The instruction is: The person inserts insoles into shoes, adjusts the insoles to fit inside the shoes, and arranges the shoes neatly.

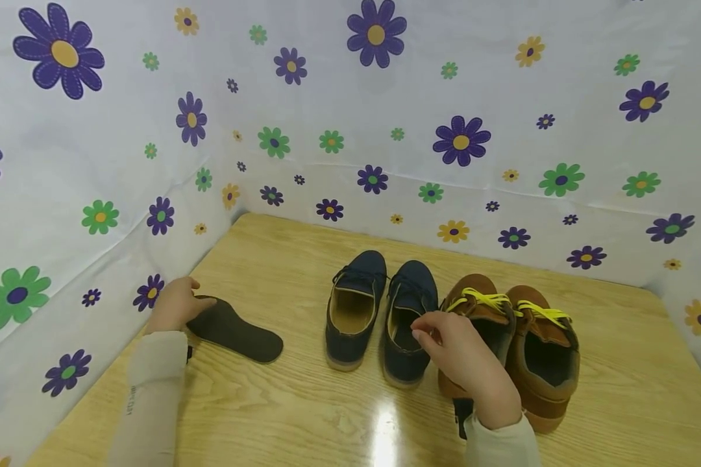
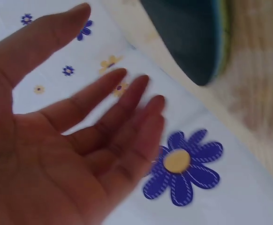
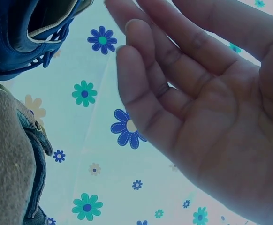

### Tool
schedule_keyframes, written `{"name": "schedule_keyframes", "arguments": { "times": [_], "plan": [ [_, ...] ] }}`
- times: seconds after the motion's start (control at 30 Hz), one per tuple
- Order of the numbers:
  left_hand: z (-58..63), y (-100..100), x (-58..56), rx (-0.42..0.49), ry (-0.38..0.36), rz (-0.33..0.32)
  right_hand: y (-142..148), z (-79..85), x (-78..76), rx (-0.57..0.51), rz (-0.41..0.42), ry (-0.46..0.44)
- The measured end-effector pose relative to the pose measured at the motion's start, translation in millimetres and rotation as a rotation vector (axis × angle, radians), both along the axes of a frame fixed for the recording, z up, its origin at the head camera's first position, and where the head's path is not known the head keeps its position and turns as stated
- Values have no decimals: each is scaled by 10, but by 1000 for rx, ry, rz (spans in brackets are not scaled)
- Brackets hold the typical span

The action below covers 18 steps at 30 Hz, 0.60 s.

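Observation:
A black insole (image 1: pixel 233 329) lies flat on the wooden table at the left. My left hand (image 1: pixel 174 303) is at its far end, thumb overlapping the edge in the head view; in the left wrist view the loosely bent fingers hold nothing and the insole (image 2: pixel 185 35) shows apart from them. Over the opening of the right navy shoe (image 1: pixel 405 363) hovers my right hand (image 1: pixel 464 353), fingers loosely curled and holding nothing. That shoe's inside looks dark, while the left navy shoe (image 1: pixel 362 269) shows a tan inside.
A pair of brown shoes with yellow laces, the left one (image 1: pixel 473 285) partly behind my right hand and the right one (image 1: pixel 546 389) beside it, stands right of the navy pair. White flower-printed cloth (image 1: pixel 327 97) borders the wooden table (image 1: pixel 304 415) at the back and sides.

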<state>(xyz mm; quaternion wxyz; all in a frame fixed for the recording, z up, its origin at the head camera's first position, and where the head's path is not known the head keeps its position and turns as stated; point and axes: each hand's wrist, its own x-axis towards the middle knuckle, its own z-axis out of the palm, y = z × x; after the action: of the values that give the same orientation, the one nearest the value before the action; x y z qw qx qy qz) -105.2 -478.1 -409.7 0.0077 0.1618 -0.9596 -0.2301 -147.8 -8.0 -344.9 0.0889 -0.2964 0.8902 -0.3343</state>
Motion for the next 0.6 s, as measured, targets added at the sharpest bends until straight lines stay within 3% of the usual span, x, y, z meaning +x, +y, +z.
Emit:
{"name": "schedule_keyframes", "arguments": {
  "times": [0.23,0.6],
  "plan": [
    [-11,-66,71,-2,-123,94,-22,6,7,-7,-5,35],
    [-92,-119,35,-1,-200,103,-26,15,5,9,-25,28]
  ]
}}
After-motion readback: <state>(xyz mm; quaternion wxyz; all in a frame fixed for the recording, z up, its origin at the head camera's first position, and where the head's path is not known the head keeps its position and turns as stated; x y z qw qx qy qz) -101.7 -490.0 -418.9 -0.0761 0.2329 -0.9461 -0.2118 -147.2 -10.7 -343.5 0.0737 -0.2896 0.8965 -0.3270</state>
